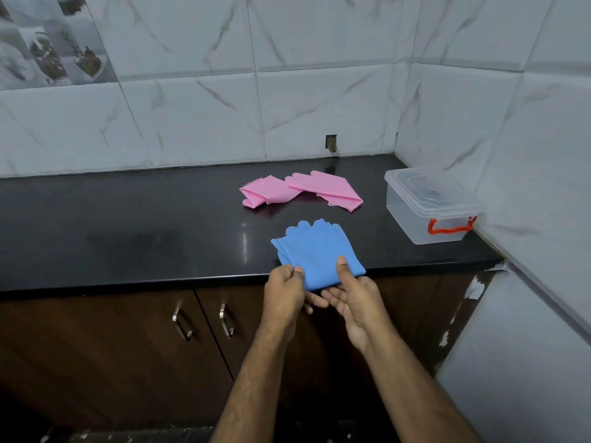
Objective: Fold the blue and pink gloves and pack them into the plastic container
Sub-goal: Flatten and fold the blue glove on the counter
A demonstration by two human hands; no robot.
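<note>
- Single head-worn view, wide-angle, looking forward and down from standing height onto a black counter (128, 225).
- Straight lines bowed by the lens toward the edges, most plainly in the tiled wall (192, 107) behind.
- Faces the corner where the back wall meets a side wall at right.
- Forearms entering from the bottom edge, left hand (284, 292) and right hand (355, 298) near the middle, close to the camera.
- Blue gloves (316, 254) at the counter's near edge; pink gloves (300, 191) farther back; plastic container (428, 206) toward the right corner.
- Cabinet doors (96, 346) below the counter filling the lower left.
- No second view to share the scene with.
</note>
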